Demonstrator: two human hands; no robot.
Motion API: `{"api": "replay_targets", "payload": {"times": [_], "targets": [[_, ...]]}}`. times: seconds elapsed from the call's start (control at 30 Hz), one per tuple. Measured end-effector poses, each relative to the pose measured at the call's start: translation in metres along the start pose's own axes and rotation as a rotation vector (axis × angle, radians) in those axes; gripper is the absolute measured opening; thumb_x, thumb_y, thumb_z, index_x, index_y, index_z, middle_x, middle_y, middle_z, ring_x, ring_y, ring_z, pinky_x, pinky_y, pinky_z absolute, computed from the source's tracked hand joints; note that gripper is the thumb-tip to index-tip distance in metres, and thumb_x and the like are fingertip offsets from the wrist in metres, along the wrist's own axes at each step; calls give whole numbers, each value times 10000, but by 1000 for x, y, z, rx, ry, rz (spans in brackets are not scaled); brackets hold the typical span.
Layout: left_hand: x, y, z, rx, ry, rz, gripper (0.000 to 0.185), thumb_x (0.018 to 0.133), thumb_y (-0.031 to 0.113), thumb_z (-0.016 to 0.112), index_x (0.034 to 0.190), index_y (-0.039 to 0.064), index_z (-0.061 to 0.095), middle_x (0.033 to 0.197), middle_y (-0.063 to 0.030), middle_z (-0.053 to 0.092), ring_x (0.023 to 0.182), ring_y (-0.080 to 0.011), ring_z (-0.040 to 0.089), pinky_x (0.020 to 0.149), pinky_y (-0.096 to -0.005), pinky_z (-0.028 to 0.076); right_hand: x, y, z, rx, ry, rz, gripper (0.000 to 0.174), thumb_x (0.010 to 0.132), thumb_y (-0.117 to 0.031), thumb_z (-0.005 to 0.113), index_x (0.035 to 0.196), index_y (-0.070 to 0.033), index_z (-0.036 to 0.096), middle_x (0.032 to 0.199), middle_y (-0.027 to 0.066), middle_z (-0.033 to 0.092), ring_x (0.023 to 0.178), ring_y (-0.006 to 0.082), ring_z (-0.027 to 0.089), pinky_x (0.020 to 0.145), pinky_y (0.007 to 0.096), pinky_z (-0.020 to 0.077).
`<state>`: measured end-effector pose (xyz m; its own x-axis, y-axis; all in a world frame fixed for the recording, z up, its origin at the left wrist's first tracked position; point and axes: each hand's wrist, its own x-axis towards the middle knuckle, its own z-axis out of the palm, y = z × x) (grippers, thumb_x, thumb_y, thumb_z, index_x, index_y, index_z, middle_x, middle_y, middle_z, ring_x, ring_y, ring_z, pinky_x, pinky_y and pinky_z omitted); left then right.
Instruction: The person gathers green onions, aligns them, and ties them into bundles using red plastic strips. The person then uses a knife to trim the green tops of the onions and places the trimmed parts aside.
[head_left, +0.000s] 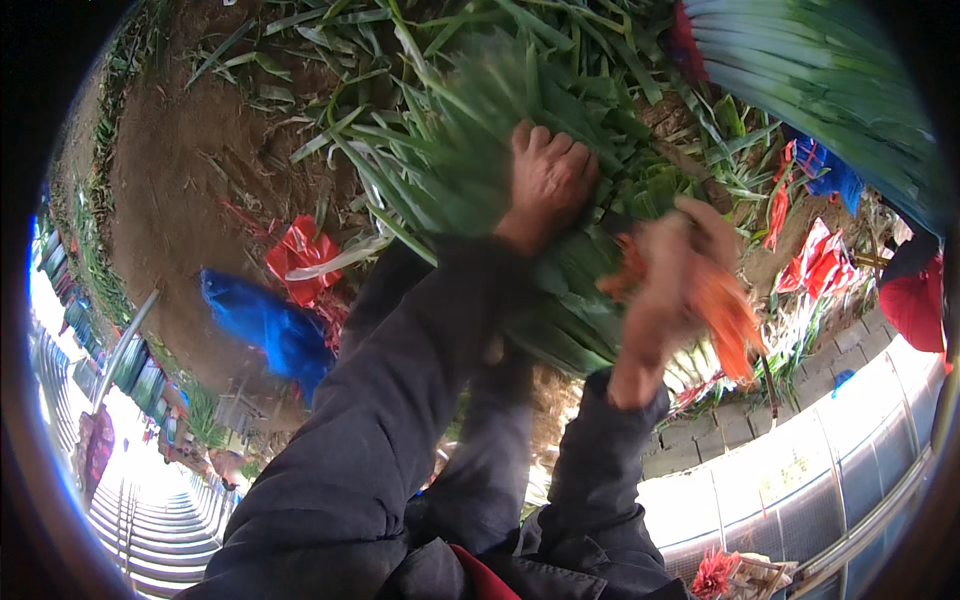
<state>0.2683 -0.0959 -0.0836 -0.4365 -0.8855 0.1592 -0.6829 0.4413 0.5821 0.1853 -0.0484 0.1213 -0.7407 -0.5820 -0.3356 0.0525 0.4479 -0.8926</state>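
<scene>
My left hand (555, 176) is closed over a thick bundle of long green leek-like leaves (465, 172), with its knuckles up. Below and to its right, my right hand (664, 300) is blurred by motion. Orange plastic strips (726, 319) show on both sides of that hand and appear to be held in it; its exact grip is blurred. A small dark shape near its fingers is too unclear to name. Under my forearms the bundle's leaves continue down to pale stalks near the right wrist.
Loose leaves litter the brown soil (172, 202). A large leek-like bundle (817, 82) stands at upper right. Blue plastic (262, 326) and red plastic (304, 259) lie at left, more red plastic (821, 262) at right. A paved edge (847, 349) borders a translucent wall (795, 457).
</scene>
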Motion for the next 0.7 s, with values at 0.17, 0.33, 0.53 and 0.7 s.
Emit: {"api": "replay_targets", "payload": {"times": [0.17,0.33,0.53,0.7], "targets": [[-8,-5,8,-37,24,-21,178,854,214,801,774,120,672,808,-64,618,927,-316,570,1027,-554,442,-2,30,17,-191,139,-276,177,1043,-105,642,1148,36,671,968,90,675,748,174,609,727,321,538],[-6,-11,5,15,-2,20,210,851,212,804,746,136,639,787,-64,590,911,-310,563,969,-530,451,8,72,53,-156,-30,-88,185,1035,-72,687,1203,9,689,1070,109,695,813,186,672,721,315,561],[-8,-10,10,30,46,18,222,879,220,791,745,134,637,793,-71,595,914,-304,561,975,-512,441,-56,-16,-10,43,182,-24,255,1031,-90,660,1253,32,630,978,143,686,800,214,714,639,311,587],[-14,-20,19,37,20,10,194,878,217,780,761,124,656,804,-78,588,917,-320,581,999,-531,444,-28,78,64,-327,6,-120,155,1042,-89,673,1166,2,696,979,90,678,843,162,654,767,318,545]]}}
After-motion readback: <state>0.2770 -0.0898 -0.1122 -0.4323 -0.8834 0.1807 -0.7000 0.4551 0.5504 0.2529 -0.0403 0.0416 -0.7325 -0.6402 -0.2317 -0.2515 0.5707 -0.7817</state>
